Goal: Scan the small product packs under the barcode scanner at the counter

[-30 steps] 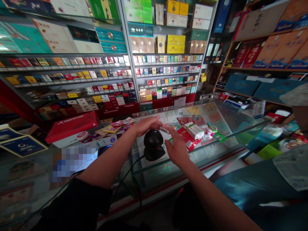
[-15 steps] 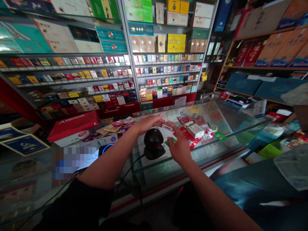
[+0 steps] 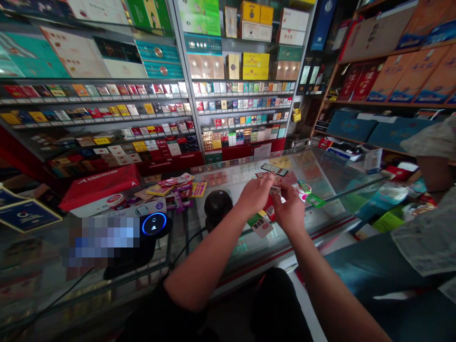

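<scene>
Above the right half of the glass counter (image 3: 199,266), my left hand (image 3: 257,192) reaches across with its fingers curled together. My right hand (image 3: 290,206) is beside it, thumb and fingers bent inward. Between the two is a small box (image 3: 275,189), mostly covered by fingers. Under and near my hands lie a red packet (image 3: 270,212) and a green and white card-like packet (image 3: 260,224). A round black scanner (image 3: 218,206) stands left of my left forearm. Just right of my right hand is a small pink and white cup (image 3: 304,190).
A phone (image 3: 274,169) lies behind my hands. Snack packets (image 3: 178,192), a red box (image 3: 101,187) and a device with a blue-lit ring (image 3: 154,223) sit on the left. Cigarette shelves (image 3: 149,97) line the back. Another person's arm (image 3: 432,171) is at the right.
Both hands have moved right, away from above the scanner, and come closer together. The small box with a barcode is no longer visible over the scanner. The view has shifted slightly.
</scene>
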`<state>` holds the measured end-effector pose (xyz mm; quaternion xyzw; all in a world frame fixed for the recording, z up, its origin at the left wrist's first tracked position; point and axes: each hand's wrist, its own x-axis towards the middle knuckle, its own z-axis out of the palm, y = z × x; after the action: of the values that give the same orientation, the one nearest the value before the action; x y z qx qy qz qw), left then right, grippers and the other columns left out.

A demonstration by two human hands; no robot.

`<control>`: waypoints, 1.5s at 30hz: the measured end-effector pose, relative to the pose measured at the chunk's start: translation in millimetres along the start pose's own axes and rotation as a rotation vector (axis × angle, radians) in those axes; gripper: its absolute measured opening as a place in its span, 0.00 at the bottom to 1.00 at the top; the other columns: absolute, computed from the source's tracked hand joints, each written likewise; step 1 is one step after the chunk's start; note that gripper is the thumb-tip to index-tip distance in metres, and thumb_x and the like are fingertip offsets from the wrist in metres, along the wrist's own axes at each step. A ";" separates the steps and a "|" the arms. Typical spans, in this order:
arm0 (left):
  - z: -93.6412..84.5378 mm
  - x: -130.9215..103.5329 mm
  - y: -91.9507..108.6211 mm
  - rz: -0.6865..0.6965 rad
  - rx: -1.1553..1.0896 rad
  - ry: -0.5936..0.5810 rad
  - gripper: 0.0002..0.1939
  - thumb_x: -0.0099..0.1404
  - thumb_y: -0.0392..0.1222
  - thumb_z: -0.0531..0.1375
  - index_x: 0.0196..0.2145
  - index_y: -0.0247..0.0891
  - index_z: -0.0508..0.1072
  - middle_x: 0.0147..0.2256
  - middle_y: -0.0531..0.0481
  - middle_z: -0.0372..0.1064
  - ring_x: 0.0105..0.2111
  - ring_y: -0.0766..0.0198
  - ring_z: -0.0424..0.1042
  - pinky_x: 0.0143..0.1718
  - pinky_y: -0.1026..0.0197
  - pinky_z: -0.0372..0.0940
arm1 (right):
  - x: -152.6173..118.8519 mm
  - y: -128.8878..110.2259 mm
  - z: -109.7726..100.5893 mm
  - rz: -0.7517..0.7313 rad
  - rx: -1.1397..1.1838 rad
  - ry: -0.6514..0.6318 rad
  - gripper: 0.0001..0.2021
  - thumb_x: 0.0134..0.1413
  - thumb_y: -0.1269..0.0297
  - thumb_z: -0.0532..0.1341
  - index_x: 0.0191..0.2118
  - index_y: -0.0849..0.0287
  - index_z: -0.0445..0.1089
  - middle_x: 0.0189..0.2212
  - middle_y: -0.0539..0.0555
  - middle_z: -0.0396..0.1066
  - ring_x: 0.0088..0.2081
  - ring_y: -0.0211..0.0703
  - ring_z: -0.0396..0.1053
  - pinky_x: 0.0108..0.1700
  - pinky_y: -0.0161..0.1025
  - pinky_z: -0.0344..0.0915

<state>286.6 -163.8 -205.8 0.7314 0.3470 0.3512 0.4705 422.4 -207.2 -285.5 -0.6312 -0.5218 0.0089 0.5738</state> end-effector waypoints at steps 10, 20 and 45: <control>92.8 11.6 -37.5 0.051 -0.050 0.116 0.28 0.76 0.62 0.46 0.38 0.41 0.77 0.39 0.39 0.78 0.46 0.47 0.74 0.48 0.49 0.65 | 23.8 62.5 -24.0 -0.053 -0.210 -0.061 0.20 0.64 0.55 0.53 0.48 0.61 0.77 0.42 0.65 0.80 0.43 0.56 0.77 0.48 0.50 0.72; 89.0 -44.9 -48.4 -0.112 0.516 0.250 0.37 0.70 0.47 0.58 0.74 0.45 0.56 0.77 0.37 0.42 0.76 0.35 0.36 0.72 0.30 0.35 | 19.9 76.8 -26.0 -0.325 -0.423 -0.139 0.20 0.68 0.55 0.56 0.56 0.59 0.77 0.64 0.67 0.68 0.68 0.63 0.60 0.69 0.62 0.58; 123.5 43.5 -121.8 -0.136 0.859 0.051 0.36 0.74 0.52 0.56 0.76 0.44 0.54 0.77 0.35 0.40 0.75 0.36 0.44 0.71 0.30 0.44 | 89.8 121.7 -20.5 -0.419 -0.700 -0.198 0.17 0.68 0.57 0.57 0.52 0.64 0.73 0.56 0.72 0.74 0.64 0.65 0.63 0.62 0.57 0.59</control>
<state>391.1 -143.7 -349.5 0.8272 0.5206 0.1612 0.1367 554.8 -137.1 -315.0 -0.6644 -0.6631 -0.2250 0.2612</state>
